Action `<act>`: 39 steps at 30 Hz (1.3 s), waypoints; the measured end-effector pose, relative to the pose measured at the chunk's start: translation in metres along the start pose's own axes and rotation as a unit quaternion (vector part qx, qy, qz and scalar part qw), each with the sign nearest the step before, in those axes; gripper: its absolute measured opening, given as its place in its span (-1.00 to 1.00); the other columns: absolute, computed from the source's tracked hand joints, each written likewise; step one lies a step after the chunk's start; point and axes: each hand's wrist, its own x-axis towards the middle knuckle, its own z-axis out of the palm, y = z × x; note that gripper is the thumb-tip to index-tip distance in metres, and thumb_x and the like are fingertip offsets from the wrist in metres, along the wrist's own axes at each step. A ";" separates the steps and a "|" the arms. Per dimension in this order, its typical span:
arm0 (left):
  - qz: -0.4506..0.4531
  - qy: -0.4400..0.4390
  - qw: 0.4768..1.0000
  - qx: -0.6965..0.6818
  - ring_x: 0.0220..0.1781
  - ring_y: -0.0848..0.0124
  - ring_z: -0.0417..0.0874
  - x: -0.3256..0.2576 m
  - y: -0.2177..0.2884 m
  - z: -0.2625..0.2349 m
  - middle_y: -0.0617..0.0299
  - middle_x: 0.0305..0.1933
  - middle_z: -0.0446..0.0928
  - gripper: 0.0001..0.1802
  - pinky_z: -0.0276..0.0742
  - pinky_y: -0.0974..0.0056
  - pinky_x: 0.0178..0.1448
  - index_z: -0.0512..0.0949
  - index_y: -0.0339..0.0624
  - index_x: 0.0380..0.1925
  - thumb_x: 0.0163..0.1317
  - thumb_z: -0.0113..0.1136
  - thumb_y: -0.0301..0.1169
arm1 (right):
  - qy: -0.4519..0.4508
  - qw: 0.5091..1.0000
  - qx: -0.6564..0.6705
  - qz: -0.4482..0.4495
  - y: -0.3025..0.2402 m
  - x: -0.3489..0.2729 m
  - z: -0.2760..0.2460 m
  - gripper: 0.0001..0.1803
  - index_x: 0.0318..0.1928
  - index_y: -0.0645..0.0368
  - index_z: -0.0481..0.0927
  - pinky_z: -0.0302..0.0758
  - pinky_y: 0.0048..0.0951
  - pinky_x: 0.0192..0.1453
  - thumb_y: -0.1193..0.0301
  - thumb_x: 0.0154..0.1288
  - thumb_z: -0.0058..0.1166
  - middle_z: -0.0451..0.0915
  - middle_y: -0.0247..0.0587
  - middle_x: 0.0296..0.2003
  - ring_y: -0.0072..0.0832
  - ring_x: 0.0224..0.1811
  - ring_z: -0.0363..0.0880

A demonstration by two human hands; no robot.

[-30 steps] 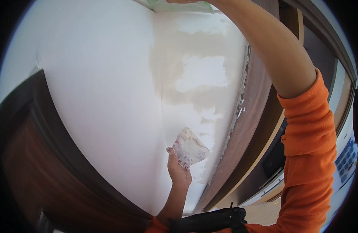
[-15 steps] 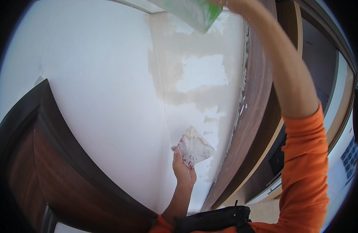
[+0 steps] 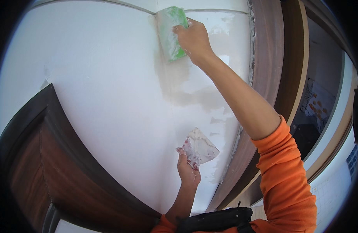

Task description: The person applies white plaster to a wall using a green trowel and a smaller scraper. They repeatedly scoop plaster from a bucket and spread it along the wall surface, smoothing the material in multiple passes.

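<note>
High on the wall, my right hand (image 3: 195, 39) is closed on a green plastering spreader (image 3: 172, 37) smeared with white paste. The spreader's blade lies against the wall close to the corner line. Lower down, my left hand (image 3: 188, 169) grips a paste-covered putty knife (image 3: 204, 146) with a wide, roughly triangular blade, held up in front of the wall. A layer of white paste lies on that blade, and its handle is mostly hidden by fingers and smears. Between the two tools the wall patch (image 3: 206, 99) shows beige areas and white filled areas.
A dark wooden door or panel (image 3: 70, 167) fills the lower left. Along the right runs a brown wooden door frame (image 3: 264, 58) with a rough paste edge, and an opening beyond it. A black bag (image 3: 216, 220) sits at my waist.
My right hand has swung left and down with the green spreader, which now lies against the wall near the corner. White paste covers more of the upper patch. My left hand has barely moved.
</note>
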 end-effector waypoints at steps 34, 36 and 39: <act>0.005 0.034 0.999 -0.024 0.34 0.24 0.57 0.010 -0.002 -0.007 0.05 0.32 0.54 -0.46 0.42 0.14 0.46 0.42 -0.40 0.34 0.64 -0.09 -0.15 | -0.118 0.841 -0.442 -0.289 -0.008 -0.096 -0.096 -0.73 0.04 0.20 0.70 0.64 -0.18 0.01 0.46 0.35 0.20 0.72 -0.08 -0.01 -0.12 -0.05 0.71; 0.015 0.039 0.999 -0.019 0.34 0.24 0.57 0.008 -0.011 -0.011 0.05 0.31 0.55 -0.45 0.42 0.15 0.46 0.42 -0.40 0.34 0.64 -0.08 -0.14 | -0.118 0.904 -0.371 -0.179 0.014 -0.117 -0.125 -0.70 0.09 0.19 0.69 0.63 -0.18 0.03 0.46 0.36 0.21 0.72 -0.06 -0.01 -0.11 -0.06 0.72; -0.013 0.055 0.998 -0.032 0.33 0.25 0.57 0.006 -0.016 -0.013 0.05 0.30 0.55 -0.45 0.42 0.16 0.45 0.42 -0.41 0.34 0.63 -0.07 -0.15 | -0.130 0.802 -0.481 -0.329 0.026 -0.133 -0.127 -0.67 0.11 0.07 0.71 0.65 -0.21 -0.07 0.47 0.35 0.17 0.72 -0.17 -0.10 -0.20 -0.14 0.69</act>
